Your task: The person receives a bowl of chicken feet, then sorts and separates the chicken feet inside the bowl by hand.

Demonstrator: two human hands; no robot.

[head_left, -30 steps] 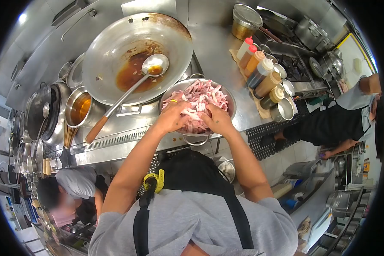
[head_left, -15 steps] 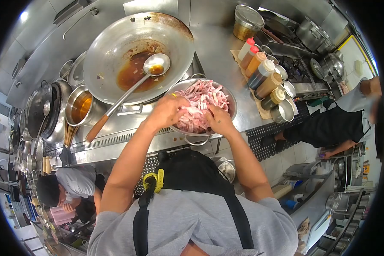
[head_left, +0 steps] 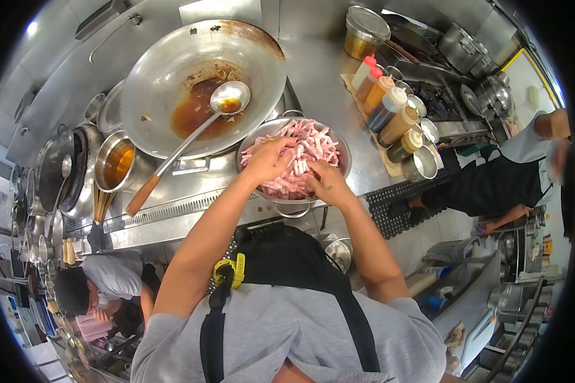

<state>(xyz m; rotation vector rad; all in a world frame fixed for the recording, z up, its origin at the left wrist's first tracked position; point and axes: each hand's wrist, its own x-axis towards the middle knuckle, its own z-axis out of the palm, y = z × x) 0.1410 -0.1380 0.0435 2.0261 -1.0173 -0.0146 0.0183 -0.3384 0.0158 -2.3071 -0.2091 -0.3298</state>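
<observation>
A round metal bowl (head_left: 345,157) full of raw pale-pink meat strips (head_left: 310,142) stands on the steel counter in front of me. On the bowl's left side, my left hand (head_left: 269,162) lies over the strips with its fingers stretched out and apart. My right hand (head_left: 329,182) touches the strips at the right front, thumb and fingers apart, some fingertips hidden in the meat. Behind and left of the bowl sits a large wok (head_left: 144,83) with brown liquid. A wooden-handled ladle (head_left: 191,139) rests in it, its handle hanging over the front rim.
A metal pot of amber liquid (head_left: 102,172) stands left of the wok. Several squeeze bottles (head_left: 399,124) line the counter at right, beside small metal cups (head_left: 420,163). One person (head_left: 501,182) stands at right; another person (head_left: 112,277) is bent over at lower left.
My left hand has moved right and deeper over the meat, its fingers now more stretched out. My right hand stays near the same spot. The view has shifted slightly.
</observation>
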